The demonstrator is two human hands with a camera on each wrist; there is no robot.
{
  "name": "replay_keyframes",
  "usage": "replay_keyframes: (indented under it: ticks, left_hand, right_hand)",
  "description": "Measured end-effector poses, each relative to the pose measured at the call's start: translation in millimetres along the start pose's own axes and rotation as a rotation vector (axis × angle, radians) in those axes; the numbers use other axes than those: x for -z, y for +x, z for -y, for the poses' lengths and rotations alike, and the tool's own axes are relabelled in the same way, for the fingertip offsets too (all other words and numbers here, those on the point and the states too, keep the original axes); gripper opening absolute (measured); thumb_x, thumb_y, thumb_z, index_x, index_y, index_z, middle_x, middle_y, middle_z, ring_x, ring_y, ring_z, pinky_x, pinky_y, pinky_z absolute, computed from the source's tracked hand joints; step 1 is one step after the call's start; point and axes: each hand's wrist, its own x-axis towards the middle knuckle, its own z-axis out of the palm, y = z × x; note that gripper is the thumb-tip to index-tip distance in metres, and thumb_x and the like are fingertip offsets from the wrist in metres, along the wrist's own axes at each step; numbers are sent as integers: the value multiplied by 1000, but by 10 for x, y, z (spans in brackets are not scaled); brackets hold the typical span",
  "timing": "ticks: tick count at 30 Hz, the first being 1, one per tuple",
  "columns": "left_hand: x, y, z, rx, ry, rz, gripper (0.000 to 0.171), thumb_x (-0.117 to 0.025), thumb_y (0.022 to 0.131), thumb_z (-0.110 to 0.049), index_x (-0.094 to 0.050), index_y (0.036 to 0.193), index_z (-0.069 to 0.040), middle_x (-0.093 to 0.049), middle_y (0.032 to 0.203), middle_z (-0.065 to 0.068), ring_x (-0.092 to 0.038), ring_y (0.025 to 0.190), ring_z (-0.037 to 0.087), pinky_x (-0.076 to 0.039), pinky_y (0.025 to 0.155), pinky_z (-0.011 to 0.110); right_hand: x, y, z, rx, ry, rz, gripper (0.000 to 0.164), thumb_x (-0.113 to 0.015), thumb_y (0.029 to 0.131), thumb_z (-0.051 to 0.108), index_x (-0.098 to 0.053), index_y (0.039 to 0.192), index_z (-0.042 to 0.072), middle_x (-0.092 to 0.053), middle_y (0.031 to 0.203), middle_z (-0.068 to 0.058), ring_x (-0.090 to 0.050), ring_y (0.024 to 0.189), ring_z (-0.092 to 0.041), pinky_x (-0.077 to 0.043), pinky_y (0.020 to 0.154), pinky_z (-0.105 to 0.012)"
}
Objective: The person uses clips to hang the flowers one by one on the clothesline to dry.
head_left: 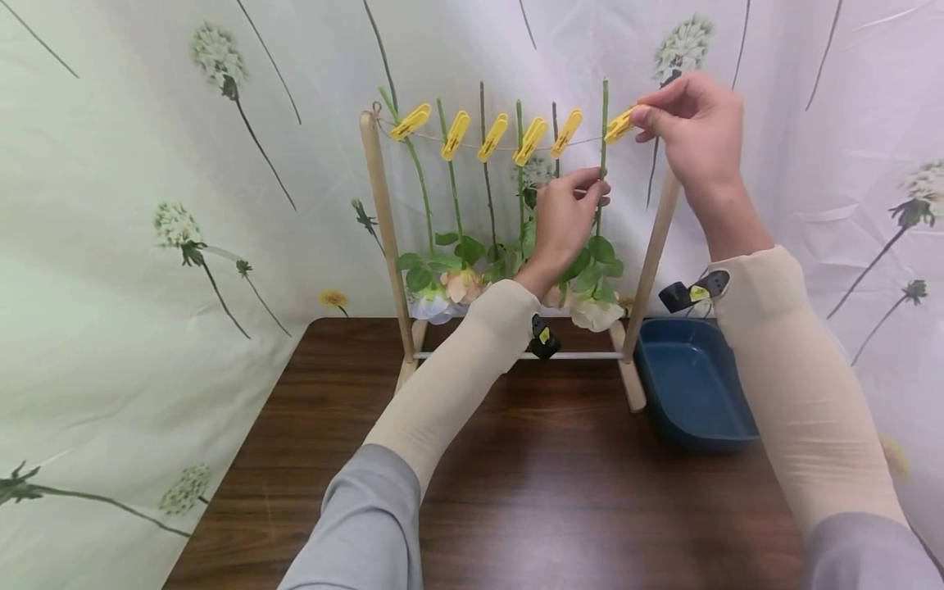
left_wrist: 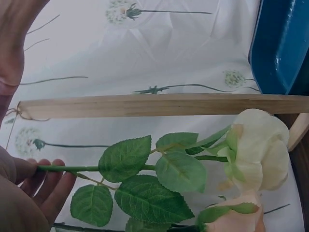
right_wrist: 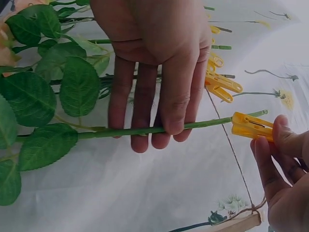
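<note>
A white artificial rose [left_wrist: 260, 150] hangs head down at the right end of a string [right_wrist: 235, 159]. My left hand [head_left: 568, 215] pinches its green stem [right_wrist: 145, 131] between thumb and fingers, below the string. My right hand [head_left: 701, 135] pinches a yellow clothespin [right_wrist: 251, 127] by its handle end; the clothespin's jaws are at the stem and string, near the stem's cut tip. Several more yellow clothespins [head_left: 455, 136] hold other upside-down flowers along the string to the left, among them a peach rose [head_left: 462, 286].
The string spans a wooden frame [head_left: 386, 221] with a pale crossbar near its foot. A blue basin [head_left: 693, 385] stands right of the frame on the dark wooden table [head_left: 516, 492]. Behind hangs a white cloth [head_left: 111, 164] printed with dandelions.
</note>
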Motion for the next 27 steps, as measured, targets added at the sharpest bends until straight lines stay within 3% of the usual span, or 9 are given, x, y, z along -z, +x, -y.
replay_keyframes:
  ticks: [5,20,27]
  left_hand:
    - [8,13,14,15,3,5,28,-61,110,-12,-74,133,-4,-82,113,9,-80,93,11,-60,76,14]
    - [19,48,-6,20,-15,-7,28,-62,109,-12,-74,134,-6,-82,112,9,-80,91,12,-61,75,14]
    - [14,48,-19,16,-7,-7,29,-63,109,-13,-74,135,-7,-82,112,9,-80,92,12,-60,73,15]
  right_hand:
    - [-37,49,8,-28,85,19,11,-81,88,-9,-77,89,2,-79,90,-4,-75,81,-15,-64,70,-22]
    - [-53,140,46,-137,-21,109,5,-79,93,0,-77,95,4,-76,95,-1,-75,83,-13,-64,70,-22]
    - [-45,163,70,-161,-2,114,5,-79,92,-1,-77,92,5,-75,90,0,-75,80,-13,-64,69,-22]
